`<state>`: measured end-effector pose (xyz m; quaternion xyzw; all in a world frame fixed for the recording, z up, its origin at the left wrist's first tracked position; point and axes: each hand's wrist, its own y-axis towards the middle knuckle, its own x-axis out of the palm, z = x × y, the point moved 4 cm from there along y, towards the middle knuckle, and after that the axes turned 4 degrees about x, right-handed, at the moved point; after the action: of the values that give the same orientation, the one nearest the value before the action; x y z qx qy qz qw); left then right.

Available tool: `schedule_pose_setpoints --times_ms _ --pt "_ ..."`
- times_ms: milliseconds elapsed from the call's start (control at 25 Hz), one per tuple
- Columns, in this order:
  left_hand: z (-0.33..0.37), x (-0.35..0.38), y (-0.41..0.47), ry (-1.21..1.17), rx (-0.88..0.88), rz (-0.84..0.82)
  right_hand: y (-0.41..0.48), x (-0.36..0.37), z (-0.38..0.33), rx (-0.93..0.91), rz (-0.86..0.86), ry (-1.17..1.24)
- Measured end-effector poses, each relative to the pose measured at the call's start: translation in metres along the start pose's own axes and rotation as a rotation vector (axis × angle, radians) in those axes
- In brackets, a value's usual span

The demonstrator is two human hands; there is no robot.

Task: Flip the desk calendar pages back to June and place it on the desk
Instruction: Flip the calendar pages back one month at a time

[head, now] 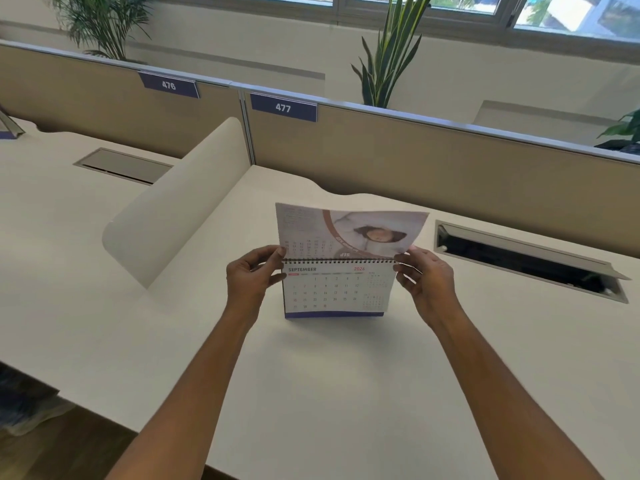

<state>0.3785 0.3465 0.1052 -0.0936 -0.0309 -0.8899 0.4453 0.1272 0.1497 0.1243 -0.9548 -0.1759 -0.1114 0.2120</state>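
September's showing on the desk calendar (337,289), so I reckon three more flips to reach June. My left hand (254,277) pinches the spiral's left end, my right hand (427,277) the right end, both closed on it, held just over the desk (311,393). Best turn one page (349,230) at a time, slowly, keeping the coil level.

Left grip (254,277), right grip (424,275): both pinching.
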Motion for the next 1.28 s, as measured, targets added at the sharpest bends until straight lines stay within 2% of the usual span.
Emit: schedule_pose_setpoints --times_ms 280,680,840,1080,1280 --pt "-0.022 -0.001 0.007 0.034 -0.080 0.094 0.012 -0.003 0.016 0.016 0.114 -0.050" --pt "-0.036 -0.003 0.003 -0.012 -0.127 0.177 0.017 -0.011 0.037 -0.003 0.168 -0.009" --pt "-0.063 -0.017 -0.012 0.029 -0.195 0.231 0.017 -0.028 0.061 0.023 0.262 -0.106" --pt "-0.101 -0.026 -0.044 0.189 -0.284 0.136 0.005 -0.048 0.115 0.132 0.217 -0.231" --pt "-0.105 -0.026 -0.055 0.230 -0.282 0.110 -0.001 -0.051 0.126 0.101 0.222 -0.229"
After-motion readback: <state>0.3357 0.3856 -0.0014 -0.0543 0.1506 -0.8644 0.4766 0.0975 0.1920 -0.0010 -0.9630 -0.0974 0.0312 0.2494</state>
